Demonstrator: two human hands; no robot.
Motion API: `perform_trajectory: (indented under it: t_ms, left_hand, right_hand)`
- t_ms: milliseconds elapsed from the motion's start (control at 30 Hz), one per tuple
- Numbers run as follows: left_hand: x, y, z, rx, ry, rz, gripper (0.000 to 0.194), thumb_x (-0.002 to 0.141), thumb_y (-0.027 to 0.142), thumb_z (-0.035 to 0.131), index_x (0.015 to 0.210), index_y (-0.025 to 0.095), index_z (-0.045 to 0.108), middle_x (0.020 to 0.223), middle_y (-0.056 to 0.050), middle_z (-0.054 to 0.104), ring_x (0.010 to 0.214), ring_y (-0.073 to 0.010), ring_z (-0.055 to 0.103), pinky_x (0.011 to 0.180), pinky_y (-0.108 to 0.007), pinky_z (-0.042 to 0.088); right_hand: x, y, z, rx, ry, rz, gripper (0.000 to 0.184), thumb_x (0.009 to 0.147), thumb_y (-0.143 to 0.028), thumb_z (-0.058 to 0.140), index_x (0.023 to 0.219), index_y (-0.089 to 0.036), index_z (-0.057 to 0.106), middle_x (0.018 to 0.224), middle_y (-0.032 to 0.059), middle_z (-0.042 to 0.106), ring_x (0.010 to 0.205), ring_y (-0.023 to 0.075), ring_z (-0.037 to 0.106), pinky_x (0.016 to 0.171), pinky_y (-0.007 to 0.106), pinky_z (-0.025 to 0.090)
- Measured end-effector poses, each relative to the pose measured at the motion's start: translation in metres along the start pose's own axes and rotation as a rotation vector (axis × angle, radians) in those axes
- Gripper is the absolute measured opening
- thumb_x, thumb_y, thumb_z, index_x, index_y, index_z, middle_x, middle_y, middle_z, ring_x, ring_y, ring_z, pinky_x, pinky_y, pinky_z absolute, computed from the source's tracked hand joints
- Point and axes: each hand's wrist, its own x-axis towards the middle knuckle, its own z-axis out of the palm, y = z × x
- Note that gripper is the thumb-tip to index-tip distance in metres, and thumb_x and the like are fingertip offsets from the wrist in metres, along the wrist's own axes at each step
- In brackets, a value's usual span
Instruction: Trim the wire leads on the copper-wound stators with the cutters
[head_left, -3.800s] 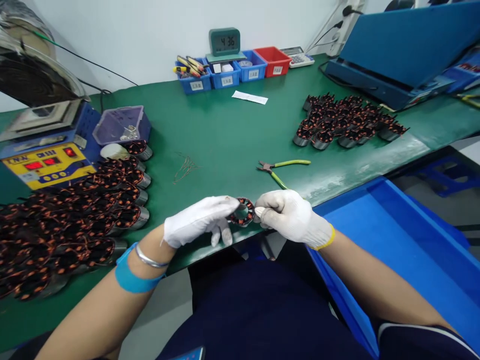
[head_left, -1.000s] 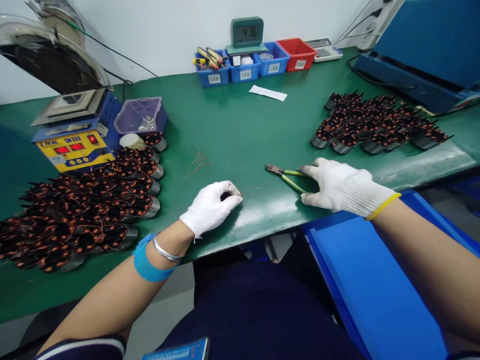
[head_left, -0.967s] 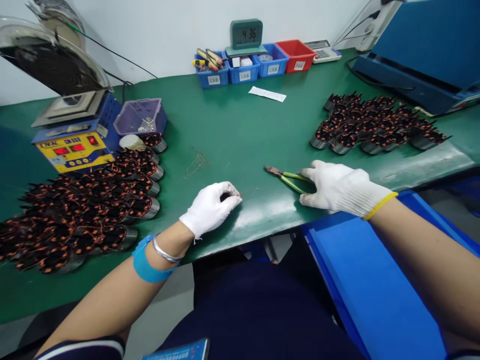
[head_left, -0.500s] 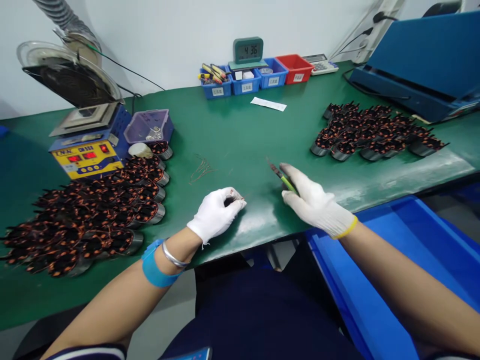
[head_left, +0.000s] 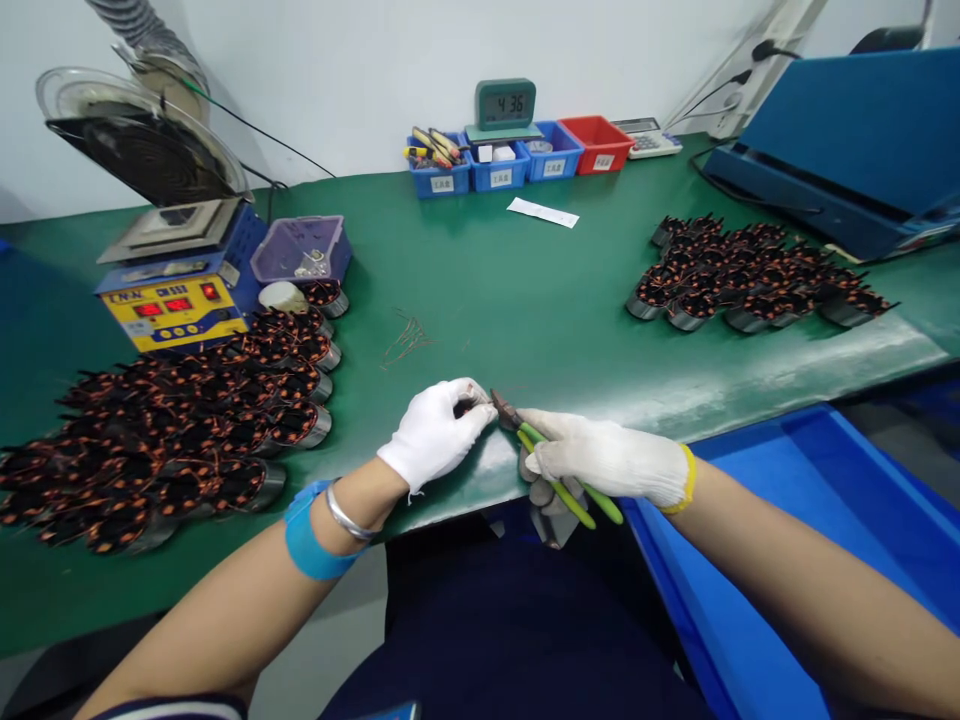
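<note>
My left hand [head_left: 429, 436], in a white glove, is closed around a motor stator [head_left: 466, 406]. The glove hides most of the stator, and only a dark, coppery bit shows between thumb and fingers. My right hand [head_left: 611, 458], in a white knit glove with a yellow cuff, grips green-handled wire cutters [head_left: 504, 407]. The cutters' jaws are right at the left fingertips, by the stator; whether they touch a wire is too small to tell. Both hands are just above the bench's front edge.
Wound stators [head_left: 217, 430] crowd the left, beside a yellow-fronted control unit [head_left: 176, 312] and purple bin [head_left: 300, 250]. More stators [head_left: 750, 270] stand right. Wire scraps [head_left: 406, 338] lie mid-bench. Small bins [head_left: 501, 175] line the wall. A blue tray [head_left: 750, 500] sits below the edge.
My left hand has turned the stator out of sight. My right hand has picked the wire cutters up off the bench and brought their jaws leftward to the left fingertips.
</note>
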Motion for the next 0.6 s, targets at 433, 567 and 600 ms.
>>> perform_trajectory:
  t_ms: [433, 567, 600]
  left_hand:
    - [0.0, 0.0, -0.002, 0.014, -0.003, -0.022, 0.016, 0.079, 0.034, 0.058, 0.076, 0.02, 0.063, 0.074, -0.001, 0.067, 0.069, -0.0172, 0.058, 0.067, -0.031, 0.046]
    - [-0.002, 0.002, -0.001, 0.009, 0.009, -0.036, 0.014, 0.078, 0.033, 0.058, 0.077, 0.02, 0.062, 0.077, -0.001, 0.068, 0.072, -0.0184, 0.06, 0.071, -0.034, 0.048]
    - [-0.002, 0.002, -0.001, 0.017, 0.041, -0.042, 0.013, 0.076, 0.033, 0.06, 0.079, 0.02, 0.062, 0.08, -0.002, 0.068, 0.075, -0.0191, 0.061, 0.073, -0.035, 0.048]
  right_hand:
    - [0.004, -0.011, -0.018, -0.867, 0.333, -0.166, 0.06, 0.082, -0.038, 0.058, 0.141, -0.027, 0.051, 0.124, 0.0094, 0.067, 0.104, 0.0312, 0.066, 0.084, 0.04, 0.049]
    - [0.003, -0.012, -0.01, -1.041, 0.366, -0.117, 0.057, 0.085, -0.043, 0.053, 0.139, -0.024, 0.052, 0.124, 0.0114, 0.066, 0.106, 0.0323, 0.064, 0.084, 0.04, 0.048]
    - [0.004, -0.01, -0.006, -1.113, 0.424, -0.141, 0.056, 0.085, -0.043, 0.053, 0.137, -0.022, 0.052, 0.12, 0.0128, 0.066, 0.103, 0.0327, 0.065, 0.081, 0.04, 0.049]
